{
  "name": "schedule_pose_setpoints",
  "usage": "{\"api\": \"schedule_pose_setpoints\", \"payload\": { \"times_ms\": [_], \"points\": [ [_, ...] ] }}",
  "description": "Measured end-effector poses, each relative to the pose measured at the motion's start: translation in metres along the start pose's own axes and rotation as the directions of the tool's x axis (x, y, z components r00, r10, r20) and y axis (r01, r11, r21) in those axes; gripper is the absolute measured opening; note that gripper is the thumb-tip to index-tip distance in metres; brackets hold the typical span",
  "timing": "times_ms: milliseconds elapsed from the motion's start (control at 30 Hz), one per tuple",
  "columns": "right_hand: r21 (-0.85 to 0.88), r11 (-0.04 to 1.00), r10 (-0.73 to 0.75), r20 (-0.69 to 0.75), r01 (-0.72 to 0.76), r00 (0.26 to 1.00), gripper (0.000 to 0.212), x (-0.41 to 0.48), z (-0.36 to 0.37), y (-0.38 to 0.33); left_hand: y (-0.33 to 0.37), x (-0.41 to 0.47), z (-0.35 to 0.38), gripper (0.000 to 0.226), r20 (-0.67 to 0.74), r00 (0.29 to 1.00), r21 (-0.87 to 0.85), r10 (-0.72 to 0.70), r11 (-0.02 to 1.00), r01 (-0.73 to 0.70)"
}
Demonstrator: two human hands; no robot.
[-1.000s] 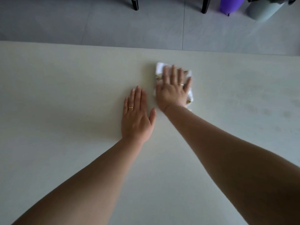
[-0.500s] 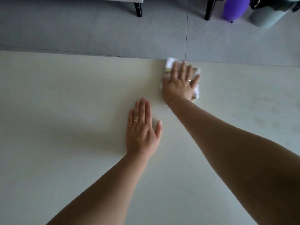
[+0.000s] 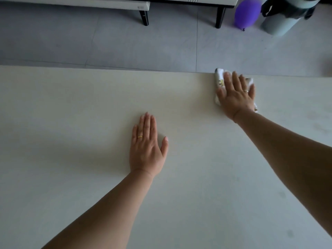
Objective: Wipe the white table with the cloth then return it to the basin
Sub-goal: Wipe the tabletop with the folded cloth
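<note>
The white table fills most of the head view. A folded white cloth with small yellow and brown print lies at the table's far edge, right of centre. My right hand presses flat on the cloth with straight fingers, covering most of it. My left hand rests flat on the bare tabletop nearer to me, fingers straight and together, a ring on one finger. No basin is in view.
Beyond the far edge is grey tiled floor. A white bench with black legs stands at the top, with a purple balloon and a grey-green bin at the top right. Faint smudges mark the table at right.
My right hand has slid the cloth away from me and to the right, up to the far edge. My left hand has stayed flat on the table.
</note>
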State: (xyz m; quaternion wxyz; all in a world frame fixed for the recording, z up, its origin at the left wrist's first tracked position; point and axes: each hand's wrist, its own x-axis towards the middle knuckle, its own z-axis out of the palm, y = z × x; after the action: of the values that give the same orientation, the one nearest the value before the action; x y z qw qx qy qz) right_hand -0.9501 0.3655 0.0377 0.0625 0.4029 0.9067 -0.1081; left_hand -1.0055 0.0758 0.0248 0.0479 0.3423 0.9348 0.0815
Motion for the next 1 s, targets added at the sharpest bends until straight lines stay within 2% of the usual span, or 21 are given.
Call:
{"api": "schedule_pose_setpoints", "payload": {
  "times_ms": [133, 200, 267, 333, 400, 433, 500, 633, 733, 767, 833, 900, 1000],
  "points": [
    [0.044, 0.982, 0.185, -0.004, -0.185, 0.983, 0.060, -0.003, 0.001, -0.001, 0.002, 0.000, 0.000, 0.072, 0.010, 1.000, 0.025, -0.008, 1.000, 0.008],
    [0.061, 0.983, 0.172, -0.009, -0.171, 0.985, 0.061, -0.016, 0.008, -0.032, 0.003, 0.000, 0.000, 0.072, 0.010, 1.000, 0.039, -0.004, 0.999, 0.004],
    [0.047, 0.999, -0.002, -0.019, 0.003, 1.000, 0.061, -0.043, 0.023, -0.066, 0.003, 0.000, -0.001, 0.072, 0.008, 1.000, 0.057, -0.004, 0.998, 0.003],
    [0.011, 0.978, -0.210, -0.004, 0.210, 0.978, 0.060, -0.074, 0.033, -0.086, 0.006, -0.002, -0.003, 0.072, -0.005, 1.000, 0.084, -0.020, 0.996, 0.020],
    [-0.027, 0.943, -0.330, 0.024, 0.331, 0.944, 0.060, -0.087, 0.034, -0.074, 0.012, -0.007, -0.004, 0.070, -0.024, 0.998, 0.080, -0.052, 0.995, 0.054],
    [-0.037, 0.938, -0.344, 0.026, 0.345, 0.939, 0.059, -0.086, 0.031, -0.059, 0.018, -0.010, -0.005, 0.069, -0.034, 0.997, 0.060, -0.069, 0.996, 0.071],
    [-0.036, 0.965, -0.261, 0.010, 0.261, 0.965, 0.059, -0.084, 0.024, -0.020, 0.035, -0.021, -0.004, 0.068, -0.036, 0.997, 0.007, -0.067, 0.998, 0.067],
    [0.000, 1.000, 0.028, -0.015, -0.028, 0.999, 0.058, -0.090, 0.017, 0.037, 0.067, -0.051, 0.005, 0.068, 0.009, 0.999, -0.063, 0.044, 0.997, -0.043],
    [0.064, 0.977, 0.206, -0.026, -0.204, 0.978, 0.062, -0.097, 0.021, 0.019, 0.071, -0.063, 0.013, 0.069, 0.039, 0.997, -0.034, 0.071, 0.997, -0.069],
    [0.079, 0.972, 0.226, -0.041, -0.222, 0.973, 0.063, -0.104, 0.026, 0.004, 0.070, -0.063, 0.014, 0.069, 0.038, 0.997, -0.024, 0.069, 0.997, -0.068],
    [0.066, 0.990, 0.126, -0.058, -0.122, 0.990, 0.065, -0.129, 0.038, -0.025, 0.071, -0.062, 0.013, 0.067, 0.038, 0.997, -0.007, 0.063, 0.998, -0.063],
    [0.023, 0.996, -0.080, -0.020, 0.081, 0.997, 0.063, -0.160, 0.048, -0.044, 0.073, -0.062, 0.010, 0.065, 0.034, 0.998, 0.003, 0.051, 0.999, -0.051],
    [-0.015, 0.962, -0.274, 0.016, 0.274, 0.962, 0.060, -0.170, 0.043, -0.023, 0.073, -0.063, 0.010, 0.068, 0.034, 0.996, -0.003, 0.082, 0.997, -0.082]
  ]
}}
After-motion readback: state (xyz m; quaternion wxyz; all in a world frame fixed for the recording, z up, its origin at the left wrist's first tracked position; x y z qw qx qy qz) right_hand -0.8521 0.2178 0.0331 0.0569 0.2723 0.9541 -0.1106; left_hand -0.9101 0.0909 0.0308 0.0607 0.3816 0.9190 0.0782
